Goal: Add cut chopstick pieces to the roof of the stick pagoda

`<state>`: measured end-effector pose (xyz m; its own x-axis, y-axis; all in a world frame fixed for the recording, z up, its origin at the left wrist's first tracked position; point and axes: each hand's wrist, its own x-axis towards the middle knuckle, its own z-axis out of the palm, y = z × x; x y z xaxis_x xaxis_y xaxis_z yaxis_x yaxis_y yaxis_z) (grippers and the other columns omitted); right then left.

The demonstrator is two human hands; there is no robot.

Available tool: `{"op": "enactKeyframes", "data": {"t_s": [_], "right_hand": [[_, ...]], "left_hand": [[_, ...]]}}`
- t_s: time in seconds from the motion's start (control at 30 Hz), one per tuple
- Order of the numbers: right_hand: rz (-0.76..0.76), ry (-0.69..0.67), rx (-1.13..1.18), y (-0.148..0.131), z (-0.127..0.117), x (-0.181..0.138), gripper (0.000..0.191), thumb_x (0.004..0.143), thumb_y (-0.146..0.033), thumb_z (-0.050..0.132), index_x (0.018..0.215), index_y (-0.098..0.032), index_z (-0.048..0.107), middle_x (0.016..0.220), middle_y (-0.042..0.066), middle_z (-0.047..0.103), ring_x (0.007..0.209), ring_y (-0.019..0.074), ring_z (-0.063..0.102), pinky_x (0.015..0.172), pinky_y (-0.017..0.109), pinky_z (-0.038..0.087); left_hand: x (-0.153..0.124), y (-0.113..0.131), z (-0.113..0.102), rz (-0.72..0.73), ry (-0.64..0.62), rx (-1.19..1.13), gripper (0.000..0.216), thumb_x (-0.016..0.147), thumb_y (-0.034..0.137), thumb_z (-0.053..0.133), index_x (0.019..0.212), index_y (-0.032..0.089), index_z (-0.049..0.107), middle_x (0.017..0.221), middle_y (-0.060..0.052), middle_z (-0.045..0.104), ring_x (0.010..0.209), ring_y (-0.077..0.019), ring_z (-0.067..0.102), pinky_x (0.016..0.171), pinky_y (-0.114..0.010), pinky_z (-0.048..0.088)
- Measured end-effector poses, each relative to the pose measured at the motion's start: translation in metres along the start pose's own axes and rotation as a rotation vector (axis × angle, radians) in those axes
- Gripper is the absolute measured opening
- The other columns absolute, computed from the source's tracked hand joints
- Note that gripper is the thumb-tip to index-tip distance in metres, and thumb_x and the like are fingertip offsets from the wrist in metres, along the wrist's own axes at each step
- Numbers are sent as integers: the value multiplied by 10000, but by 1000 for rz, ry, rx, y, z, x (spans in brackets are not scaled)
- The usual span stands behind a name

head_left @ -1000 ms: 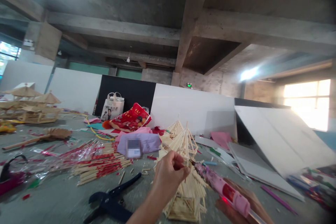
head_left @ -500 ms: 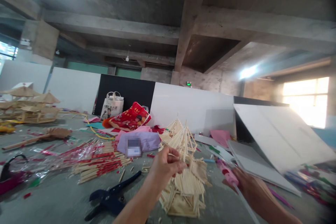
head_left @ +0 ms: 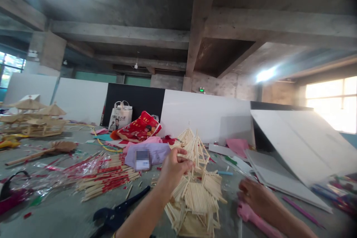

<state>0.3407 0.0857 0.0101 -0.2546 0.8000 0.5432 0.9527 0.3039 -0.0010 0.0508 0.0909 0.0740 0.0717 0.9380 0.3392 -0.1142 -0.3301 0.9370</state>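
A pavilion model of pale wooden sticks (head_left: 201,197) stands in front of me, with slatted lower roofs and a pointed, open-framed upper roof. My left hand (head_left: 175,165) is closed at its upper part, thumb and forefinger bent in at the posts beneath the top roof. The exact contact is hidden. To the right of the model, my right hand (head_left: 258,195) hovers low with curled fingers. Just below it is a pink glue gun (head_left: 251,217), its handle clear of the palm and a translucent glue stick trailing from it. Whatever the fingertips hold is hidden.
Dark blue cutters (head_left: 114,214) lie left of my forearm. Beyond are bundled sticks (head_left: 111,176) with red wrapping, a lilac cloth (head_left: 160,154) and a red bag (head_left: 142,126). More pavilion models (head_left: 44,119) stand far left. White boards (head_left: 290,180) lie at right.
My right hand no longer wraps the glue gun's handle; the gun has turned and dropped lower beneath it. My left hand stays at the model, shifted slightly left and up.
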Motion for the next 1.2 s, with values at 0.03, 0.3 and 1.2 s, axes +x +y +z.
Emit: {"op": "enactKeyframes", "data": {"t_s": [0.03,0.3,1.2], "right_hand": [[-3,18,57,-23,-15,6,165,797,-237,434,684,-199,547,653,14,579,601,171,540,571,307,393],[-117,253,112,-139,-50,41,127,837,-272,446,794,-213,550,740,0,595,656,158,561,584,269,376],[-127,271,-102,-142,-12,64,285,863,-219,394,1142,-178,440,956,48,581,699,184,594,477,275,394]], "left_hand": [[1,0,2,-7,11,1,339,601,221,633,876,162,444,618,18,596,445,-54,454,434,-169,317],[22,-3,8,96,146,340,325,595,246,630,876,174,483,564,24,604,456,-110,528,471,-212,355],[22,-1,22,274,275,878,288,704,187,502,991,205,520,724,-33,671,683,-175,608,575,-236,367]]}}
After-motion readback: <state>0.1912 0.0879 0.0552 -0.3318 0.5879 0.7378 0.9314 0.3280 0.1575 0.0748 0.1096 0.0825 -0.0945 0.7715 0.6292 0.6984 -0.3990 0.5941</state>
